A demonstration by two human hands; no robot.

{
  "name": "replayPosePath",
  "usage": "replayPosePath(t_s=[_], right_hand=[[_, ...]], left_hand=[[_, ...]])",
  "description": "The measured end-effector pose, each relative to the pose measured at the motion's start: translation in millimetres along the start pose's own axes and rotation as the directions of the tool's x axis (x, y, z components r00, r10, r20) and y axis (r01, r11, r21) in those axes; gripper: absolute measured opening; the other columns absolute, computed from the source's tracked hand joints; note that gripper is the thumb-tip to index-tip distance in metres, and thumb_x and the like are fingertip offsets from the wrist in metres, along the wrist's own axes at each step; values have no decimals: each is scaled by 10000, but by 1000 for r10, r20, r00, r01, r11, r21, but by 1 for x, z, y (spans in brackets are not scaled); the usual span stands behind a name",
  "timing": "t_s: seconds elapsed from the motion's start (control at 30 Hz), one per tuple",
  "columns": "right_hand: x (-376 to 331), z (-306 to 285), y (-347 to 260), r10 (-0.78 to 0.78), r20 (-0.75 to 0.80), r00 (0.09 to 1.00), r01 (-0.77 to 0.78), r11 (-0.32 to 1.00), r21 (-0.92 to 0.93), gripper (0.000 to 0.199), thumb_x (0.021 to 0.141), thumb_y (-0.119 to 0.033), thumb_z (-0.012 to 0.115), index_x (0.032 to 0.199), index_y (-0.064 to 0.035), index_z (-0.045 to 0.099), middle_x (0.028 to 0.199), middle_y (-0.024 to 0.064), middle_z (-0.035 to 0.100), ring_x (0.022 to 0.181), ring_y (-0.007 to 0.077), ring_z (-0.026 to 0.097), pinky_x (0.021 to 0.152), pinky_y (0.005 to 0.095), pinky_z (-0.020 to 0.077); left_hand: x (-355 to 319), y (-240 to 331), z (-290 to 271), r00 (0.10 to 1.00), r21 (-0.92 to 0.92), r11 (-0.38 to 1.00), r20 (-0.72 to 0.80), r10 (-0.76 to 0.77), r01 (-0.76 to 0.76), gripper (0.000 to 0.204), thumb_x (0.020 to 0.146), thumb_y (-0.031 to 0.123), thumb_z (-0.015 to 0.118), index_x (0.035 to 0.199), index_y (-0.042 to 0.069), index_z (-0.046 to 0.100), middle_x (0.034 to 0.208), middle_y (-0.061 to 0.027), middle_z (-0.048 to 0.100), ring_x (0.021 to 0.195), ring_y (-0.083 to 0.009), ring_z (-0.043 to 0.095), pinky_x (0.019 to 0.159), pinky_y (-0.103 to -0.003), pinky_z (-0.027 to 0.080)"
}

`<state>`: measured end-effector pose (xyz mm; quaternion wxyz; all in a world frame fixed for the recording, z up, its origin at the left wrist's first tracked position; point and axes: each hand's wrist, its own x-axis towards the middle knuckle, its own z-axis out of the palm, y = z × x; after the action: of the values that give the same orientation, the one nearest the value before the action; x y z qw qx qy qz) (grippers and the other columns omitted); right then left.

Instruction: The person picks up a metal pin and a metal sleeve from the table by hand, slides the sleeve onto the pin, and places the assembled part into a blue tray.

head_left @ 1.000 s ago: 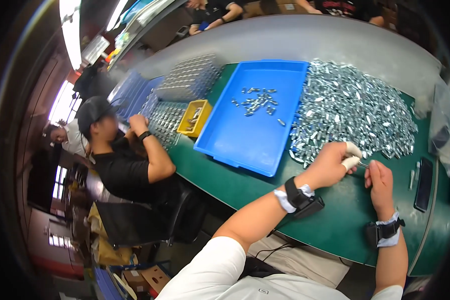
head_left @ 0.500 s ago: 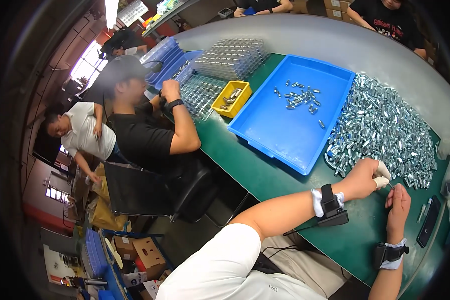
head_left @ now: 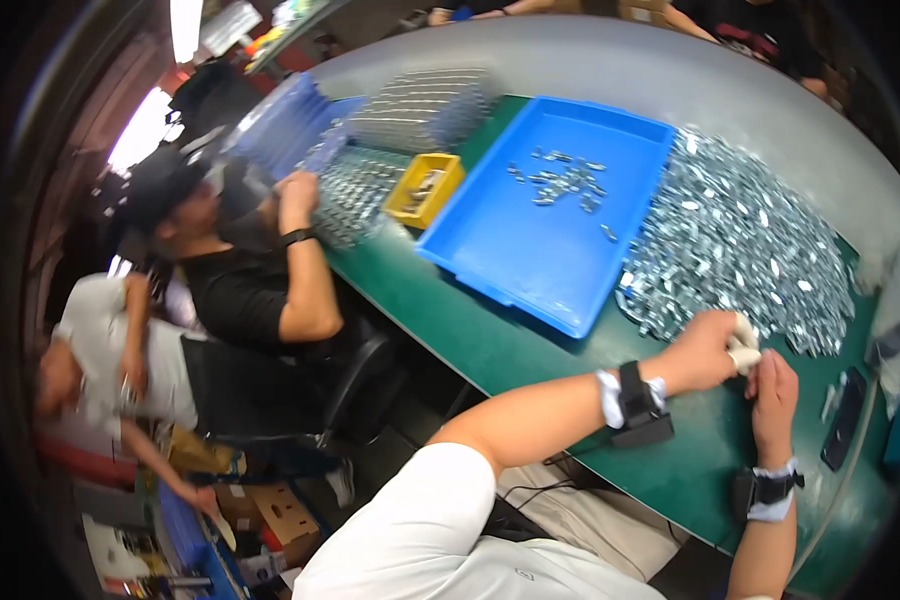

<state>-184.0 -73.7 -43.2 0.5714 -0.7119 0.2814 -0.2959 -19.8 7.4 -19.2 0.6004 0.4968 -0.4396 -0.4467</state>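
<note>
The left hand (head_left: pixel 705 352) and right hand (head_left: pixel 773 392) are close together over the green counter (head_left: pixel 530 360), fingers curled inward; whether they are closed on anything, I cannot tell. The metal parts (head_left: pixel 740 250) lie heaped just beyond, right of the blue tray (head_left: pixel 530 265).

The heaped small cylindrical parts (head_left: pixel 740 250) look like bright, glossy metal, the shallow tray (head_left: pixel 490 265) smooth blue plastic with a soft sheen, and the small bin (head_left: pixel 398 203) yellow plastic. The worktop (head_left: pixel 470 345) is smooth and faintly glossy green, and the stacked compartment trays (head_left: pixel 420 112) are clear, shiny plastic. The finger cots (head_left: pixel 742 357) look matt and rubbery, the wrist strap (head_left: pixel 632 387) black woven cloth, the shirt (head_left: pixel 410 520) soft white fabric, the carton (head_left: pixel 283 515) dull brown cardboard.
</note>
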Motion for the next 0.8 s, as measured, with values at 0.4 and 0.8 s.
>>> replayPosePath(t_s=[0.4, 0.8], right_hand=[[7, 5, -12, 80, -33, 996, -75, 989, 125, 381, 1024, -303, 456, 757, -42, 530, 600, -27, 457, 547, 62, 429, 515, 225, 345], [3, -1, -11, 32, 0, 999, -32, 998, 53, 401, 1021, -320, 465, 745, -43, 556, 585, -30, 468, 549, 47, 425, 516, 226, 344]], left_hand=[[23, 27, -88, 754, -64, 966, -639, 153, -249, 144, 939, 121, 617, 1064, 50, 624, 807, -8, 642, 623, -57, 514, 538, -203, 405], [4, 14, -16, 973, -22, 972, 1, -233, 233, 169, 946, 80, 583, 1096, 20, 632, 877, -53, 676, 720, -90, 583, 651, -217, 466]])
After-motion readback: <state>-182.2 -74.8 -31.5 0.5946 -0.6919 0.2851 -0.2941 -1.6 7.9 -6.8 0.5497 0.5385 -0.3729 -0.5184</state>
